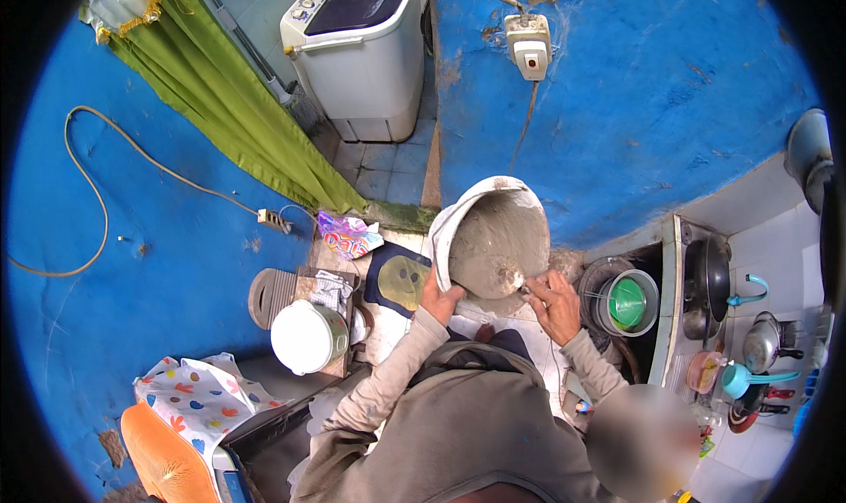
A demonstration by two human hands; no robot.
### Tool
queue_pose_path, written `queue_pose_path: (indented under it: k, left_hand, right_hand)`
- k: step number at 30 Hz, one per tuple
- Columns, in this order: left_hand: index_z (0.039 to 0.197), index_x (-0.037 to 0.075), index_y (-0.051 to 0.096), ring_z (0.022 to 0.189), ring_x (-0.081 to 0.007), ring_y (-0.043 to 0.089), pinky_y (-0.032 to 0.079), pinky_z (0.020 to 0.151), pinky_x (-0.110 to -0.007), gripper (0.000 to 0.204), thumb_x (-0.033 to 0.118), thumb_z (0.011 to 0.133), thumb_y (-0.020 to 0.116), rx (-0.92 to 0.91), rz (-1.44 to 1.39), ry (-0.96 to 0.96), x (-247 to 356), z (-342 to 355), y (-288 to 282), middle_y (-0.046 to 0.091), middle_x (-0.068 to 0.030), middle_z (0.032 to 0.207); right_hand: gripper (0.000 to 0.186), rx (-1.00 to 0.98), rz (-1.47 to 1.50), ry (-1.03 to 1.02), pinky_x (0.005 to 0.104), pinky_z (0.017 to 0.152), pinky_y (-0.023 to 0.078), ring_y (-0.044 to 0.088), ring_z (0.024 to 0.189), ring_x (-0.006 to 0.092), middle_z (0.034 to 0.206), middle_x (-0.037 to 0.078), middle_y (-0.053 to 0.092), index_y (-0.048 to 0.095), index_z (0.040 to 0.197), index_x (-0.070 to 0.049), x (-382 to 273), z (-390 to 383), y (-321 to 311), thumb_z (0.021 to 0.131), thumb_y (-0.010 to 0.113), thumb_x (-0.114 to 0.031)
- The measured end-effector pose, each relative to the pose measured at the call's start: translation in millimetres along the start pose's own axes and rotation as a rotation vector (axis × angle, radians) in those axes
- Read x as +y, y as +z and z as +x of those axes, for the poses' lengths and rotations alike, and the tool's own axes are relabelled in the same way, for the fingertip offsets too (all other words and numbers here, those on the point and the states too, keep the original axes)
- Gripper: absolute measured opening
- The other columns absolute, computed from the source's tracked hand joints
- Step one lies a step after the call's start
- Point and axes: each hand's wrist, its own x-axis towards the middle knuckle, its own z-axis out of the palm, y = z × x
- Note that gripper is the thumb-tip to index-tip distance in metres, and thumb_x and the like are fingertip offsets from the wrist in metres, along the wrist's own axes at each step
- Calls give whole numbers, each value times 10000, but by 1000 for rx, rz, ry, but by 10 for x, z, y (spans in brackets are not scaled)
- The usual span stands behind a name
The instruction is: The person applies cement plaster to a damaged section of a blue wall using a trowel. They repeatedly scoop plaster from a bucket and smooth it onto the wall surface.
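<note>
A white bucket point(480, 234) crusted inside with grey, cement-like material is tilted in front of me, with a pale patch near its bottom right. My left hand point(440, 296) grips the bucket's left side, thumb at the rim. My right hand point(553, 305) is at the lower right rim, fingers curled around something small that I cannot make out. Beneath the bucket lies a dark mat point(397, 283) with a yellowish middle.
A lidded white pail point(300, 334) stands left; a metal pot point(643, 302) with a green item is right, beside pans and a tiled counter point(742, 446). Ahead are a washing machine point(370, 89), green curtain point(211, 97) and blue wall point(617, 80) with a switch box.
</note>
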Motion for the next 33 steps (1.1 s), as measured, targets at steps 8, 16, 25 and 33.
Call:
queue_pose_path:
  k: [8, 16, 25, 33]
  left_hand:
    - [1153, -1, 485, 753, -187, 617, 519, 657, -311, 371, 9, 789, 555, 27, -295, -140, -176, -53, -21, 609, -100, 890]
    - [1168, 17, 493, 780, -219, 618, 549, 619, -345, 375, 41, 801, 566, 24, -390, -417, 48, -31, -78, 601, -96, 951]
    - [1251, 45, 438, 873, -311, 618, 592, 626, -485, 498, 7, 771, 562, 37, -462, -415, -454, 93, -172, 564, -140, 1089]
    - [970, 45, 541, 788, -247, 586, 518, 531, -361, 117, 111, 874, 529, 257, -598, -506, -73, -107, -38, 569, -95, 874]
  right_hand:
    - [291, 216, 340, 249, 367, 827, 395, 525, 940, 276, 981, 112, 556, 659, 1000, 10, 95, -92, 121, 742, 703, -117]
    - [272, 342, 329, 131, 354, 824, 393, 517, 926, 257, 982, 103, 561, 652, 984, 16, 119, 100, -410, 722, 682, -48]
    - [243, 547, 416, -12, 270, 650, 426, 537, 778, 146, 902, 56, 583, 680, 972, -2, -246, 662, -1492, 741, 716, -70]
    - [198, 695, 300, -239, 221, 571, 382, 501, 681, 77, 823, 12, 562, 650, 994, 7, -755, 1564, -2814, 841, 613, -113]
